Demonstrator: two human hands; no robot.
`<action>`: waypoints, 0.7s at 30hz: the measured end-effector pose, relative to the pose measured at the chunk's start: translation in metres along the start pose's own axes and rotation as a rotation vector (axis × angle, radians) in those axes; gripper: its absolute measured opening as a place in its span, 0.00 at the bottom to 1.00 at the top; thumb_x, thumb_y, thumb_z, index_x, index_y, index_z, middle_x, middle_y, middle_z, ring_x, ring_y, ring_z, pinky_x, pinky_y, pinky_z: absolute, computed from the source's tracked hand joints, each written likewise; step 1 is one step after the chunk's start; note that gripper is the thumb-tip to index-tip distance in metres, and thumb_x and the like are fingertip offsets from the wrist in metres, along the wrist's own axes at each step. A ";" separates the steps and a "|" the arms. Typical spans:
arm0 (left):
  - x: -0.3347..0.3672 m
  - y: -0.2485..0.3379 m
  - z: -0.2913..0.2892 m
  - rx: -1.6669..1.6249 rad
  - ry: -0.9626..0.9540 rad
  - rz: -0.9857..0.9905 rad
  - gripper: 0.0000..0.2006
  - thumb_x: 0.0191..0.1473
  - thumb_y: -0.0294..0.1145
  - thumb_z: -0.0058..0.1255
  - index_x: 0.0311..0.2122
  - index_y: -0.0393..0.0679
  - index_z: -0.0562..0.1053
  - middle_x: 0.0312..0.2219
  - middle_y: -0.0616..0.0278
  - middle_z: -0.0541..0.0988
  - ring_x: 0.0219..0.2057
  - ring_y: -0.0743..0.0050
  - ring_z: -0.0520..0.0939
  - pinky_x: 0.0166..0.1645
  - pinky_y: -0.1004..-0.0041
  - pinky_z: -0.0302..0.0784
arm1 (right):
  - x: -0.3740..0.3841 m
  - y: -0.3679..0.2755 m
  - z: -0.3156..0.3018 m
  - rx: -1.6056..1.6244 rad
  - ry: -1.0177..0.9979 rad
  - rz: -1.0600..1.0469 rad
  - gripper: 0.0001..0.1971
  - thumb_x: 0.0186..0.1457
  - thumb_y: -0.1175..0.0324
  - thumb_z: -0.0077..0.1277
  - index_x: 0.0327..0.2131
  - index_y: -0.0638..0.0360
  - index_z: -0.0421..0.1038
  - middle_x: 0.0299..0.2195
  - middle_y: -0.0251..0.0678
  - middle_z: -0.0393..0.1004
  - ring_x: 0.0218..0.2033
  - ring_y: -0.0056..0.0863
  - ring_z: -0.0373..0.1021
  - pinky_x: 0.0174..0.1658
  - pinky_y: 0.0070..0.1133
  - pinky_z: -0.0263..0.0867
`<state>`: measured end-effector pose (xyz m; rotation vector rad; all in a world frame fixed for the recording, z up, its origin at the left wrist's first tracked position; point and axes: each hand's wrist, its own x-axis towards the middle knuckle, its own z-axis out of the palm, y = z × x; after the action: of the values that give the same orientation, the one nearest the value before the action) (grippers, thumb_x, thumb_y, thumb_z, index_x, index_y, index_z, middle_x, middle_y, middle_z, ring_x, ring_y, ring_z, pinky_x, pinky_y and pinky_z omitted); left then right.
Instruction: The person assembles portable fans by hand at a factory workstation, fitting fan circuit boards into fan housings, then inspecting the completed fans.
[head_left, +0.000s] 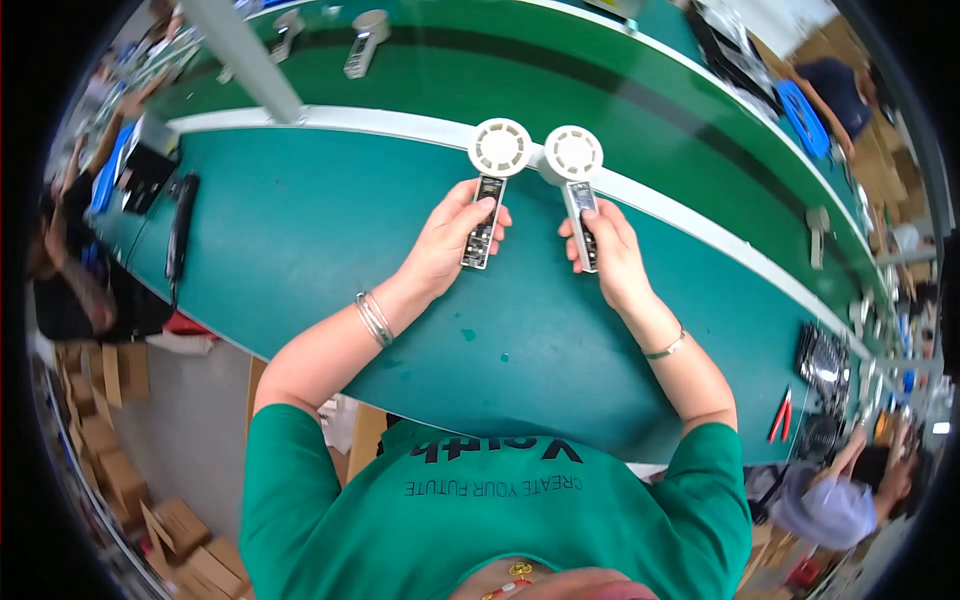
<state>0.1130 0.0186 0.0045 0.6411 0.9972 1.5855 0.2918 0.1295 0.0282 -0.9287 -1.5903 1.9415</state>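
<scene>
While the left hand (452,234) grips a white round-headed device (494,172), the right hand (614,243) clasps a second device (577,174).

The green workbench (320,220) supports a dark boxy unit (150,165) at far left, a black elongated tool (181,228) at left, and, at right, red pliers (780,415) near a glossy black bundle (824,360), apparently film-wrapped.
</scene>
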 end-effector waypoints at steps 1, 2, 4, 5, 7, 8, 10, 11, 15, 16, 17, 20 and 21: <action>0.004 -0.003 0.003 0.005 -0.005 -0.005 0.13 0.59 0.35 0.41 0.46 0.40 0.62 0.30 0.61 0.74 0.28 0.81 0.74 0.31 0.79 0.74 | -0.003 -0.002 -0.003 0.010 0.005 -0.001 0.15 0.60 0.64 0.36 0.45 0.63 0.60 0.28 0.34 0.70 0.22 0.18 0.64 0.23 0.15 0.63; 0.006 0.000 0.003 0.012 0.003 0.001 0.13 0.59 0.35 0.40 0.46 0.40 0.62 0.31 0.61 0.74 0.29 0.81 0.74 0.32 0.79 0.74 | -0.004 -0.002 -0.005 0.044 0.054 -0.010 0.15 0.60 0.64 0.36 0.45 0.63 0.59 0.27 0.33 0.70 0.21 0.17 0.64 0.21 0.15 0.61; 0.000 -0.005 0.005 -0.005 -0.012 -0.033 0.14 0.59 0.35 0.40 0.47 0.40 0.61 0.30 0.61 0.74 0.28 0.80 0.74 0.31 0.79 0.74 | -0.007 0.009 -0.003 0.079 0.093 -0.029 0.15 0.60 0.63 0.36 0.45 0.64 0.59 0.25 0.32 0.68 0.19 0.16 0.62 0.19 0.14 0.59; -0.004 -0.008 0.004 0.000 -0.010 -0.037 0.15 0.59 0.35 0.41 0.47 0.40 0.61 0.30 0.61 0.74 0.28 0.80 0.74 0.31 0.78 0.73 | -0.010 0.011 -0.002 0.083 0.100 -0.043 0.15 0.60 0.63 0.36 0.44 0.64 0.60 0.24 0.32 0.67 0.18 0.16 0.61 0.18 0.14 0.58; -0.009 -0.013 0.007 -0.011 0.008 -0.076 0.16 0.58 0.36 0.42 0.49 0.40 0.60 0.30 0.61 0.74 0.28 0.79 0.74 0.31 0.78 0.73 | -0.017 0.014 -0.009 0.029 0.076 0.021 0.14 0.60 0.62 0.35 0.42 0.62 0.61 0.21 0.30 0.65 0.15 0.16 0.59 0.16 0.14 0.56; -0.013 -0.016 0.006 -0.011 0.004 -0.061 0.17 0.58 0.36 0.43 0.49 0.40 0.60 0.30 0.62 0.74 0.28 0.79 0.74 0.31 0.78 0.72 | -0.020 0.021 -0.011 0.013 0.084 0.005 0.14 0.62 0.59 0.35 0.40 0.60 0.61 0.22 0.29 0.66 0.15 0.15 0.59 0.14 0.14 0.55; -0.020 -0.016 0.012 -0.014 -0.014 -0.033 0.18 0.58 0.36 0.43 0.51 0.40 0.59 0.30 0.62 0.74 0.28 0.80 0.73 0.32 0.79 0.72 | -0.031 0.021 -0.007 0.007 0.158 -0.015 0.13 0.62 0.60 0.34 0.40 0.59 0.61 0.22 0.29 0.66 0.16 0.15 0.60 0.15 0.13 0.56; -0.025 -0.015 0.013 -0.020 -0.030 -0.028 0.18 0.58 0.36 0.43 0.51 0.41 0.59 0.30 0.63 0.73 0.28 0.81 0.73 0.32 0.79 0.71 | -0.036 0.021 -0.004 0.007 0.210 -0.016 0.12 0.62 0.61 0.34 0.41 0.59 0.61 0.22 0.29 0.65 0.16 0.15 0.60 0.15 0.13 0.56; -0.033 -0.011 0.011 -0.038 -0.024 -0.047 0.17 0.59 0.35 0.41 0.52 0.42 0.58 0.30 0.65 0.72 0.30 0.83 0.71 0.32 0.80 0.70 | -0.043 0.025 0.000 -0.016 0.164 -0.083 0.12 0.62 0.61 0.34 0.41 0.58 0.60 0.24 0.31 0.66 0.16 0.15 0.60 0.16 0.13 0.57; -0.033 -0.011 0.009 -0.026 -0.013 -0.030 0.17 0.59 0.35 0.41 0.52 0.42 0.58 0.30 0.65 0.72 0.30 0.83 0.71 0.32 0.80 0.70 | -0.042 0.027 0.001 -0.004 0.180 -0.091 0.12 0.62 0.61 0.34 0.41 0.58 0.59 0.24 0.31 0.65 0.17 0.15 0.60 0.16 0.13 0.57; -0.032 -0.013 0.008 -0.016 -0.007 -0.020 0.17 0.59 0.35 0.41 0.52 0.43 0.58 0.31 0.64 0.72 0.31 0.83 0.71 0.32 0.80 0.70 | -0.041 0.029 0.001 -0.005 0.184 -0.092 0.12 0.62 0.61 0.34 0.41 0.58 0.59 0.24 0.31 0.65 0.17 0.15 0.60 0.16 0.13 0.57; -0.022 -0.012 0.005 -0.022 -0.001 -0.014 0.18 0.59 0.35 0.42 0.51 0.42 0.58 0.30 0.64 0.73 0.29 0.82 0.72 0.32 0.79 0.71 | -0.035 0.031 0.000 -0.001 0.203 -0.100 0.11 0.62 0.61 0.34 0.41 0.58 0.59 0.24 0.30 0.65 0.17 0.15 0.60 0.16 0.14 0.58; -0.021 -0.013 0.004 -0.023 0.016 -0.003 0.18 0.58 0.35 0.42 0.51 0.42 0.58 0.30 0.64 0.73 0.29 0.82 0.73 0.32 0.79 0.72 | -0.032 0.029 0.001 -0.006 0.163 -0.105 0.11 0.62 0.61 0.34 0.41 0.58 0.59 0.23 0.30 0.64 0.16 0.14 0.59 0.16 0.14 0.58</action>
<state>0.1286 0.0005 -0.0028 0.6123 0.9900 1.5993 0.3139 0.0993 0.0070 -0.9602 -1.5213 1.7443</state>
